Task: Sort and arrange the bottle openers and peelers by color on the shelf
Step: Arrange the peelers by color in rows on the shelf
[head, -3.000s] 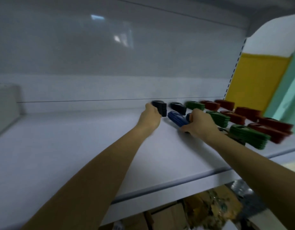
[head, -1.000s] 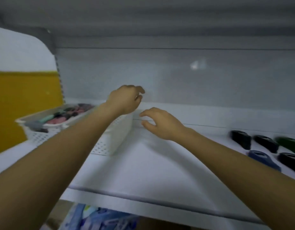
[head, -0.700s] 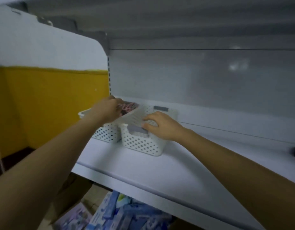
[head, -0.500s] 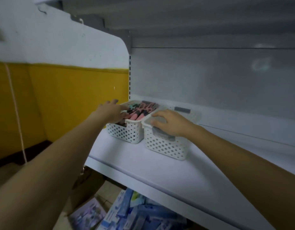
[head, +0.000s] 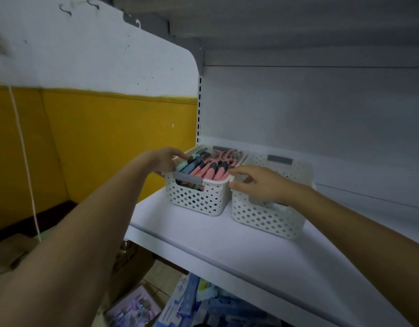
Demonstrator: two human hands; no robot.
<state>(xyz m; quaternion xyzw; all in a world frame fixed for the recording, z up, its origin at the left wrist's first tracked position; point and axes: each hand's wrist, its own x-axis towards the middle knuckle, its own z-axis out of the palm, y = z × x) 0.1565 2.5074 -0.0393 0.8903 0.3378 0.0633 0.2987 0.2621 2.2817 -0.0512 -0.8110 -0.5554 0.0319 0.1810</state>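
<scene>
left grip (head: 165, 160) curled over the left rim of the left basket (head: 196, 199), clamped on it. right grip (head: 258, 182) was at that basket's front right corner, thumb and fingers apart, not clamped on anything. peelers (head: 205, 169), pink, teal and dark, lay piled in that basket at the left end of the shelf (head: 227, 237); bottle openers were out of view.

risks, as i judged: the basket sat near the shelf's left end, so a pull with only one side held could tilt it and spill peelers onto the boxes (head: 203, 303) below. the right basket (head: 267, 219) stood just beside it and could snag or get dragged along.

vs 0.5 s ago: right grip had left the right basket's front rim for the left basket's corner; left fingers went from flat near the rim to curled over it.
</scene>
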